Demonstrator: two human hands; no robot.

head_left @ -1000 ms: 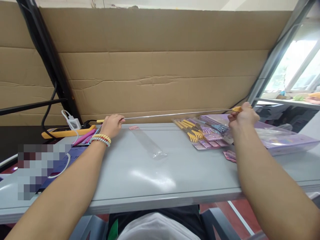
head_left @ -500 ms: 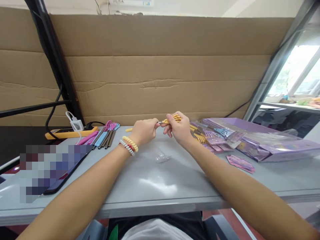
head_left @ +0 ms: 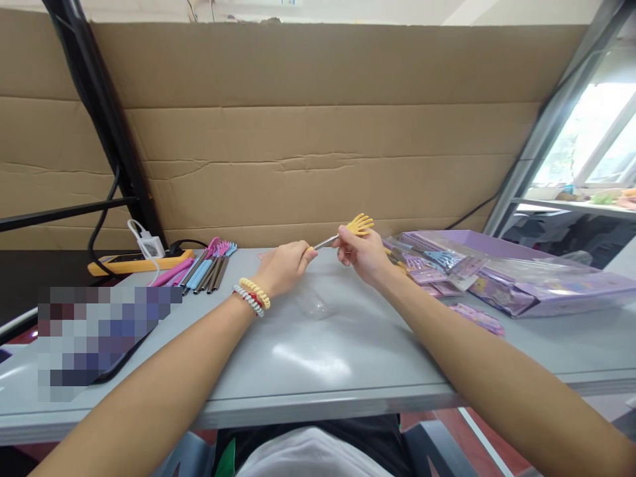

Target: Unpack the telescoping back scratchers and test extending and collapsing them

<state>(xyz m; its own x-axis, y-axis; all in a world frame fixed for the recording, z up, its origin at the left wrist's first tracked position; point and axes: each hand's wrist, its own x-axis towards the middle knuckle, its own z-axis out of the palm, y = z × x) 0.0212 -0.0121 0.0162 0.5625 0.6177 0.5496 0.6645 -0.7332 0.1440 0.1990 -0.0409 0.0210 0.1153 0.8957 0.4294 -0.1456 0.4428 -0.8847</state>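
A stick with a yellow hand-shaped head [head_left: 360,225] and a thin metal shaft is held between my two hands above the table. My left hand [head_left: 287,265], with bead bracelets at its wrist, is closed round the handle end. The fingers of my right hand [head_left: 361,252] pinch the stick just below the yellow head. On the table under my hands lies a clear plastic wrapper [head_left: 315,305]. Several similar sticks with pink and blue hand-shaped heads [head_left: 211,265] lie to the left.
A purple box [head_left: 527,285] stands at the right, with packaged sticks [head_left: 432,262] beside and over its edge. Pink cards [head_left: 477,319] lie before it. At the left are a yellow power strip [head_left: 134,263] with a white charger and a blurred flat device [head_left: 114,368]. Cardboard [head_left: 322,132] forms the back wall.
My hands have moved apart, and more of the metal shaft shows between them. The yellow head now points up and right, above my right fingers. The camera view has shifted slightly.
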